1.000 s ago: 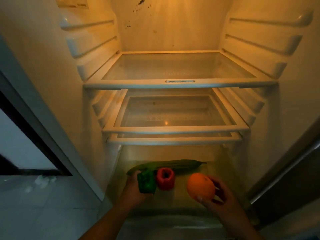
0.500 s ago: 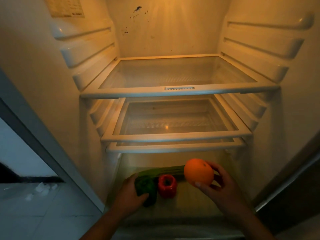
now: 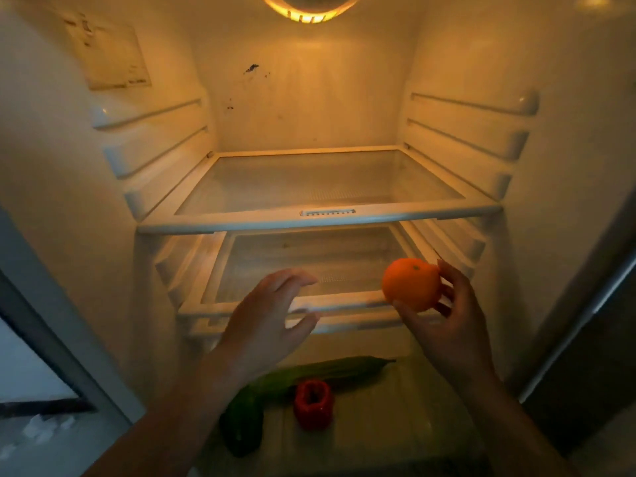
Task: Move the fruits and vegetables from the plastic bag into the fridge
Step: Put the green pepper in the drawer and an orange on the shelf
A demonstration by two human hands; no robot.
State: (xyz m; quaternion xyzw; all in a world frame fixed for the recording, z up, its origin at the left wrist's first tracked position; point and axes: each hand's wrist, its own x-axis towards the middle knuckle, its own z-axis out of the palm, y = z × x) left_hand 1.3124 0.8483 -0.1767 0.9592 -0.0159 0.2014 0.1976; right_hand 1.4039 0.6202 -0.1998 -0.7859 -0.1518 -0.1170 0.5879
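The fridge stands open in front of me, lit yellow from its top lamp. My right hand (image 3: 444, 318) holds an orange (image 3: 411, 284) at the front edge of the middle glass shelf (image 3: 303, 302). My left hand (image 3: 272, 315) hovers empty with spread fingers in front of that same shelf. On the fridge floor below lie a green pepper (image 3: 241, 425), a red pepper (image 3: 313, 404) and a long cucumber (image 3: 330, 371) behind them. The plastic bag is out of sight.
An upper glass shelf (image 3: 320, 215) sits above the middle one, bare. Ribbed shelf rails line both side walls. The fridge door frame (image 3: 51, 325) runs down the left, with tiled floor beyond it. A dark edge (image 3: 585, 342) bounds the right side.
My left hand let go of the green pepper and rose to the middle shelf. My right hand lifted the orange from the bottom compartment to the same height. The view tilted upward.
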